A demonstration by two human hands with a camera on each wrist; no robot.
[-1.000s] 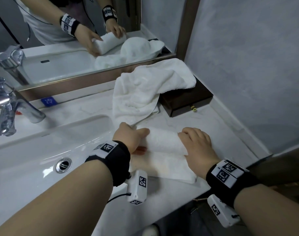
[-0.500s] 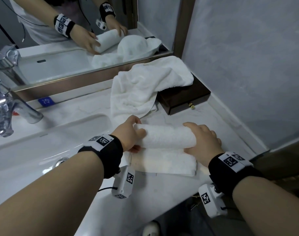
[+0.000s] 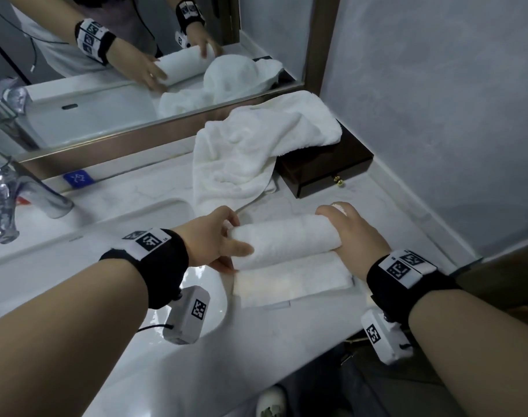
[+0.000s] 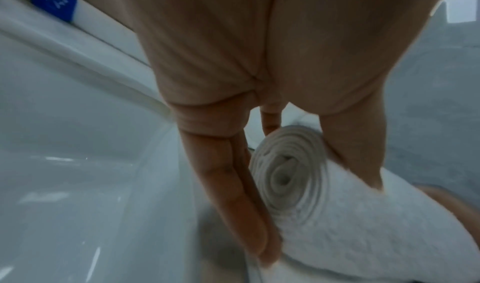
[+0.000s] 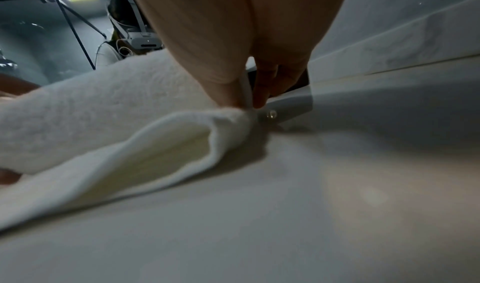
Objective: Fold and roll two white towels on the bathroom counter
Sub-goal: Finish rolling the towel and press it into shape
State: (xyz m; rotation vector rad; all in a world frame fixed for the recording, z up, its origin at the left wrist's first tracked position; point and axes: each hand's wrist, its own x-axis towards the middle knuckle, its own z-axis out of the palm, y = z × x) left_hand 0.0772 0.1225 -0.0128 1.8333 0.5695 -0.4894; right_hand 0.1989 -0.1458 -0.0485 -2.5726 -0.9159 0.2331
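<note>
A half-rolled white towel point(image 3: 286, 239) lies on the marble counter point(image 3: 377, 212), its flat tail point(image 3: 292, 281) stretching toward me. My left hand point(image 3: 223, 239) grips the roll's left end, thumb on top and fingers underneath. The left wrist view shows the spiral end point(image 4: 285, 172) held by my left hand point(image 4: 317, 217). My right hand point(image 3: 346, 233) curls round the right end, and in its wrist view my right hand point(image 5: 246, 100) pinches the towel point(image 5: 103, 113) there. A second white towel point(image 3: 256, 152) lies crumpled at the back.
The crumpled towel hangs over a dark wooden box point(image 3: 325, 167) with a brass knob point(image 3: 340, 182) in the back right corner. A white sink basin point(image 3: 76, 266) and chrome faucet point(image 3: 4, 191) sit on the left. A mirror point(image 3: 106, 94) runs behind, a grey wall point(image 3: 437, 115) on the right.
Both hands have slid from the top of the roll out to its two ends. The roll now shows its full length between them, sitting on the flat tail.
</note>
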